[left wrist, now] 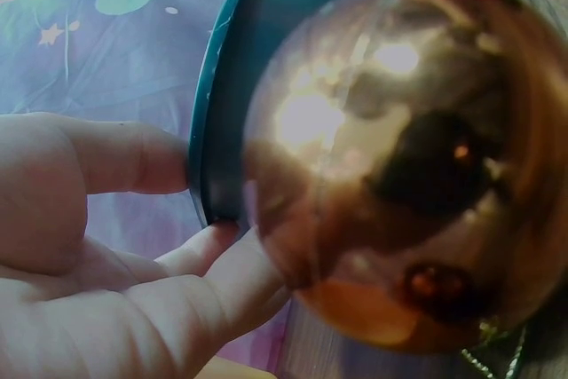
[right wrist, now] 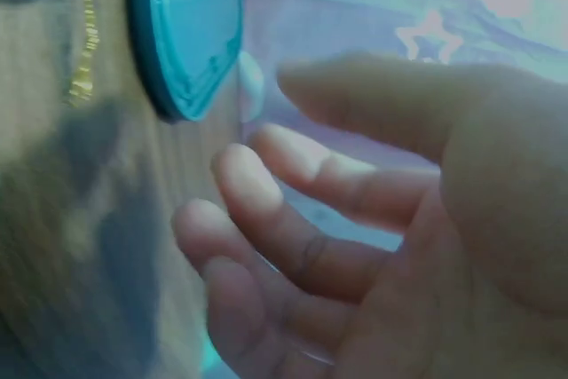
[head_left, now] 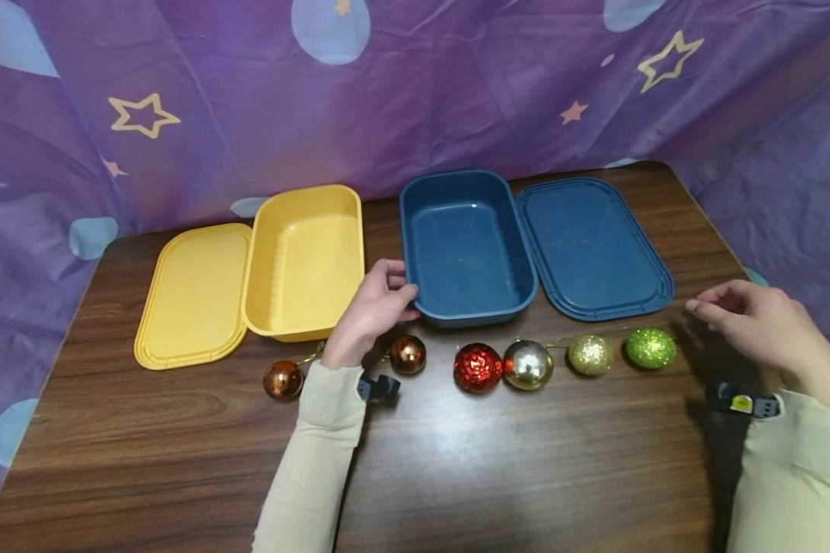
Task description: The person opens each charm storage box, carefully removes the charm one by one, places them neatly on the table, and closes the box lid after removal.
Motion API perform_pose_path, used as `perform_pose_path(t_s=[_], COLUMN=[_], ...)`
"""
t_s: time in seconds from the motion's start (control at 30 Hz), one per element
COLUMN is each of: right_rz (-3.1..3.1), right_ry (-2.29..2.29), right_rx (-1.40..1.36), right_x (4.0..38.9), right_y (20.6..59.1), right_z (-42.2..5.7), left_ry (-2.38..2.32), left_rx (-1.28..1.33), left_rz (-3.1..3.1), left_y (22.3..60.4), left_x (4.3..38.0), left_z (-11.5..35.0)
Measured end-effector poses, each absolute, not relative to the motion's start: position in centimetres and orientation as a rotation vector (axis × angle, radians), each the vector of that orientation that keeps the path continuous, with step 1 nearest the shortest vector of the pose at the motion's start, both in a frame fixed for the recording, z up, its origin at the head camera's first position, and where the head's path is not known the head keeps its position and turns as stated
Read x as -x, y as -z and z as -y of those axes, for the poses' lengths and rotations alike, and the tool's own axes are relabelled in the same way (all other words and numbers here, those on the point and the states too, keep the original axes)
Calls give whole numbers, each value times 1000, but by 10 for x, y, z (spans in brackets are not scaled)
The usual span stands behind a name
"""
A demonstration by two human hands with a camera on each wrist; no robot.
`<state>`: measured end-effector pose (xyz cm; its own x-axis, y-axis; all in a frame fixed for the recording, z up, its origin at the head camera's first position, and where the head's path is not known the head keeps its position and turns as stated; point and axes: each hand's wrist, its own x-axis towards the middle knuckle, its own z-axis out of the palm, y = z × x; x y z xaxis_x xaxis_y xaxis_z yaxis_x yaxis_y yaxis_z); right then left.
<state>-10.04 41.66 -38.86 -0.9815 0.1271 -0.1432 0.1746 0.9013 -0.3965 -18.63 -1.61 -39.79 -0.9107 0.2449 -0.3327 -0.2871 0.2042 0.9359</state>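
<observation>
My left hand (head_left: 370, 307) is at the near left corner of a blue plastic container (head_left: 463, 238), holding it with the thumb at the rim and the fingers along its left side. In the left wrist view, a shiny copper bauble (left wrist: 390, 175) looms large in front of the container. My right hand (head_left: 761, 319) is held at the right side of the table, fingers loosely curled around nothing. Nearest to it are a green glitter bauble (head_left: 651, 349) and the blue lid (head_left: 595, 246), whose corner shows in the right wrist view.
A yellow container (head_left: 307, 261) and yellow lid (head_left: 195, 296) lie at the left. Across the table's middle are another copper bauble (head_left: 283, 380), a red bauble (head_left: 478, 369), a silver-gold bauble (head_left: 528, 365) and a gold glitter bauble (head_left: 590, 355). A purple starry cloth (head_left: 214, 92) hangs behind.
</observation>
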Motion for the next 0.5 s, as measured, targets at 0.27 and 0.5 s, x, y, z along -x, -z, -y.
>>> perform_pose_path(t_s=[0.27,0.5], right_rz=[-2830,-2740], right_ry=[737,814], right_rx=[-332,-325], right_x=[110,116], right_y=[401,407], right_z=[-421,-426], left_ry=[-1760,-1762], left_rx=[30,29], left_rz=[-2077,-2070], left_y=[397,399], left_x=[185,186], left_z=[17,14])
